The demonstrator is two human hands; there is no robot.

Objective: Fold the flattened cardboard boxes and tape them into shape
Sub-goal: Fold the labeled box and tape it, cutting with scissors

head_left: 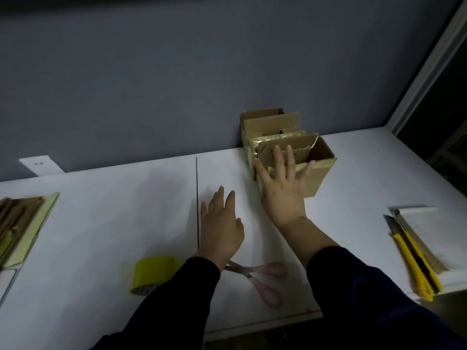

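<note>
A folded cardboard box (321,170) stands upright on the white table (101,223), its top flaps open and yellowish tape along its rim. A second folded box (267,122) stands behind it against the wall. My right hand (283,188) is spread flat against the near side of the front box, fingers apart, holding nothing. My left hand (222,223) hovers open over the table to its left, palm down. A stack of flattened cardboard boxes (17,223) lies at the far left edge. A roll of yellow-green tape (154,274) lies near my left sleeve.
Pink-handled scissors (262,279) lie between my forearms. Two yellow utility knives (414,258) rest beside a white pad (424,228) at the right. A seam (197,203) runs across the table. The grey wall (177,84) backs the table.
</note>
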